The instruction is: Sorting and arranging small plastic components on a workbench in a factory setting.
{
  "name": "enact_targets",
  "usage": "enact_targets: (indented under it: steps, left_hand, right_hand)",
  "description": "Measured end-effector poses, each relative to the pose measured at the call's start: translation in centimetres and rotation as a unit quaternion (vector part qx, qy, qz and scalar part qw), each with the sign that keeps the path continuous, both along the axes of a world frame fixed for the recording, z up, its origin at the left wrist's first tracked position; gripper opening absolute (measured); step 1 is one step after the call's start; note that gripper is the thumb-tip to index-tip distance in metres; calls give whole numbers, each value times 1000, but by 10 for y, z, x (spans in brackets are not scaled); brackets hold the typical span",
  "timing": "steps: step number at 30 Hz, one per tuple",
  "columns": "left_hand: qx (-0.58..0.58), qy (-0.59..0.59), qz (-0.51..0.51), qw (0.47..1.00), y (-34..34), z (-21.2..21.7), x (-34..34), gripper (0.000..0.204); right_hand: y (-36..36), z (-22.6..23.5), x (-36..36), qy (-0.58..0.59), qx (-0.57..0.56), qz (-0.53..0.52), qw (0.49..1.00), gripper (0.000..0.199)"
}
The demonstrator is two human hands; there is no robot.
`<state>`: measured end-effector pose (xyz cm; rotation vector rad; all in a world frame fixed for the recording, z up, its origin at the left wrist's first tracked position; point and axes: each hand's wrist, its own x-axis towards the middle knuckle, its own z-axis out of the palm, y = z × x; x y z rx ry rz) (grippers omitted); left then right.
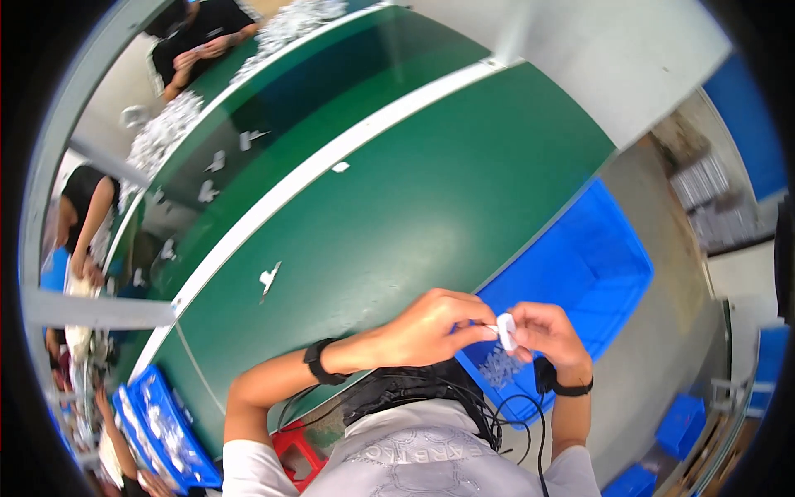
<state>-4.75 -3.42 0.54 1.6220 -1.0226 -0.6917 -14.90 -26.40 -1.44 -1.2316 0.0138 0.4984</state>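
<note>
Both hands meet just in front of my body, over the near edge of the blue bin point(609, 240). A small white plastic part point(507, 331) is between them, its exact kind too small to make out. My left hand point(439, 327) pinches the part's narrow end with thumb and forefinger. From the other side, my right hand point(551, 335) grips its wider body with bent fingers. Below them, many small pale pieces point(498, 369) lie in the bin's near end. On the green table point(397, 224) rest a white piece with thin prongs point(267, 282) and a small white bit point(340, 167).
A white rail point(356, 135) divides the table from a conveyor-like green strip carrying scattered white parts point(207, 190). Co-workers sit beyond, beside heaped white parts point(170, 132). A blue tray point(153, 422) stands lower left, near a red stool point(300, 455). Black cables point(542, 447) hang by my right arm.
</note>
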Motion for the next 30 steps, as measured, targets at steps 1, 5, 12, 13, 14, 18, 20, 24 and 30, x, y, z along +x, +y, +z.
enact_targets:
  steps: [1,5,12,13,14,18,20,24,30]
  left_hand:
    - [-19,11,9,1000,2,-1,0,10]
    - [22,85,91,992,23,-1,23,15]
    - [1,15,460,888,81,-5,224,17]
    - [15,22,507,862,85,-13,246,19]
    - [14,35,538,842,101,-25,267,21]
    - [114,2,517,848,106,-39,275,39]
    - [302,-280,512,754,125,-32,268,49]
    - [136,-354,392,838,86,-15,191,40]
    - [193,-318,67,926,47,-12,62,60]
  right_hand:
    - [3,-1,0,-2,4,-14,1000,21]
    - [2,-6,-1,-45,-37,-63,996,24]
    - [-30,-42,-34,5,10,-319,948,21]
    - [-32,-45,-37,22,42,-361,931,20]
    - [-30,-47,-36,18,45,-358,933,20]
    - [-42,-59,-60,58,14,-394,917,18]
    - [-47,-72,-51,58,-48,-369,926,19]
    - [-90,-162,-38,35,-549,-272,789,17]
    - [-109,-314,-51,111,-741,70,659,15]
